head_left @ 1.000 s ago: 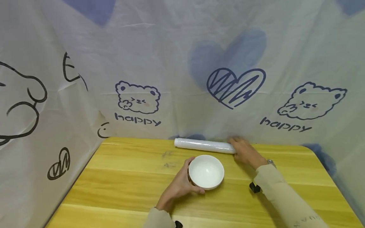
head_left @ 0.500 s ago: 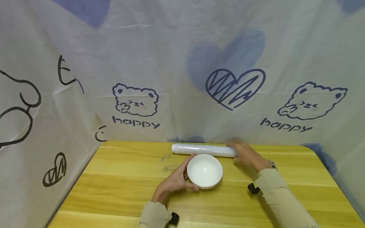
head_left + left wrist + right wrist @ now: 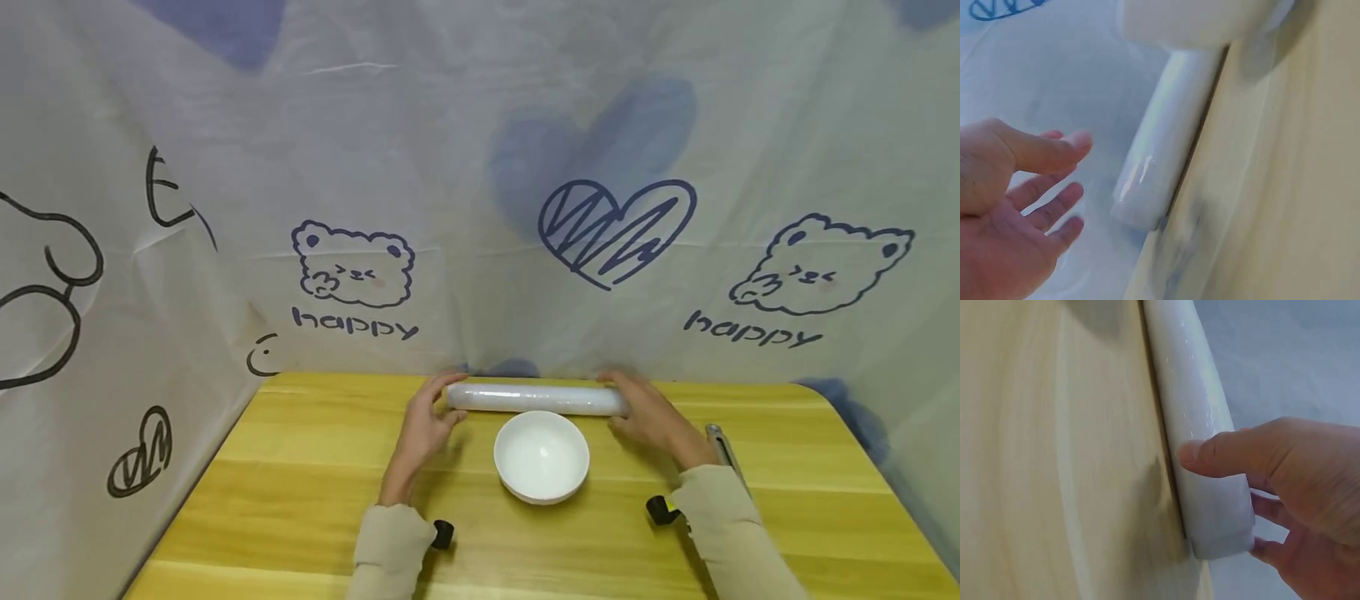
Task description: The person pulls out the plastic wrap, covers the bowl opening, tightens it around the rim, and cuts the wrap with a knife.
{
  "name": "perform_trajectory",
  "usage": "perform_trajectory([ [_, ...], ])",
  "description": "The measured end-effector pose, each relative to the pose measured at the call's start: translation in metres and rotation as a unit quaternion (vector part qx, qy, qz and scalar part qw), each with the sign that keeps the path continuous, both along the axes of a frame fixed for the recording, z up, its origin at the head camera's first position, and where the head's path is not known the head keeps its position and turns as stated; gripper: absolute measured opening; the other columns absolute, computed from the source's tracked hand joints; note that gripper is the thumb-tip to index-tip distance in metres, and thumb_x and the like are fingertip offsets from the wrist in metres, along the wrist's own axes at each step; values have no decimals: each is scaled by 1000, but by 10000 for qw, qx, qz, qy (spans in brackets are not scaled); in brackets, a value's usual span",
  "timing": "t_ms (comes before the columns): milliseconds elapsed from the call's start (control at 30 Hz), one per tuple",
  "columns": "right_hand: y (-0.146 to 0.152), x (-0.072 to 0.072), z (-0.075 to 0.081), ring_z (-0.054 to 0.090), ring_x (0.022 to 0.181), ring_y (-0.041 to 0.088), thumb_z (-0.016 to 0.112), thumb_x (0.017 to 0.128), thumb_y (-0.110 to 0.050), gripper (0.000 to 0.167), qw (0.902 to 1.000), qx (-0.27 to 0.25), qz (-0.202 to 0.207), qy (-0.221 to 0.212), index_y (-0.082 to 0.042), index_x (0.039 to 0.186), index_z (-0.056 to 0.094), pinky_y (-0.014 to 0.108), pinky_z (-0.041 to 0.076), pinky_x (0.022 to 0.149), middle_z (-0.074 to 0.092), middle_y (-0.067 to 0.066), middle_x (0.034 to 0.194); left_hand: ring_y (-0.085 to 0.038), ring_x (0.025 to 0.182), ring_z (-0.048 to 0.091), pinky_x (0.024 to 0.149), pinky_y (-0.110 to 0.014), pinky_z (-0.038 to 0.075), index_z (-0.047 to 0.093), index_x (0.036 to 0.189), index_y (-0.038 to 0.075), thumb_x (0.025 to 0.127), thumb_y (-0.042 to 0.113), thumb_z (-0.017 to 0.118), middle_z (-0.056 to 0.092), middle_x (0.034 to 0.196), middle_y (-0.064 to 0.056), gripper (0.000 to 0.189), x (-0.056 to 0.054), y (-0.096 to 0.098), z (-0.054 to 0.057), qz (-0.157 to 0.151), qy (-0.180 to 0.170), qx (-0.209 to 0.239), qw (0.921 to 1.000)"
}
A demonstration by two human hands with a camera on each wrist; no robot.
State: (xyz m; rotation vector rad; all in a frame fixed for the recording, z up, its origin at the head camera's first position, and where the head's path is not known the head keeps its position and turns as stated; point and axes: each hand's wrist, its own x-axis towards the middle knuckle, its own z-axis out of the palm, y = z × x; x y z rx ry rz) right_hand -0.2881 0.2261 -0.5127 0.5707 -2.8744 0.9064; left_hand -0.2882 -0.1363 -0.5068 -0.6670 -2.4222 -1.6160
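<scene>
A roll of cling film [image 3: 536, 398], white and glossy, lies across the back of the table in the head view. My right hand [image 3: 652, 421] holds its right end; in the right wrist view the thumb [image 3: 1210, 456] lies on the near side and the fingers are behind. At the roll's left end is my left hand [image 3: 422, 429], fingers spread and thumb apart. The left wrist view shows a gap between that hand [image 3: 1016, 200] and the roll [image 3: 1160, 144]. A white bowl [image 3: 542, 458] stands upright just in front of the roll, touched by neither hand.
Behind the wooden table [image 3: 300, 483] hangs a printed white cloth [image 3: 465, 167], close to its back edge. A slim grey metal object [image 3: 723, 450] lies beside the right wrist, partly hidden by the sleeve.
My left hand has let go of the bowl and moved left and back to the roll's left end. The right hand stays at the right end; the roll has shifted slightly nearer.
</scene>
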Motion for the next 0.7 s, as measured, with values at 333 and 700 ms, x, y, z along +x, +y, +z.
perform_trajectory([
  [333,-17,8,-18,59,113,35,84,79,7,51,9973,-48,-601,427,-10,122,62,58,49,99,64,13,125,-40,122,56,108,-56,43,71,121,5,64,-3,94,62,130,-16,62,-37,20,-28,213,195,-1950,9804],
  [700,-2,7,-15,56,125,44,75,89,5,43,9962,-643,-437,392,-1,131,67,60,44,107,63,21,133,-36,114,63,104,-54,47,74,118,1,76,-17,78,69,119,-16,46,-52,14,-29,-39,309,-1394,9898],
])
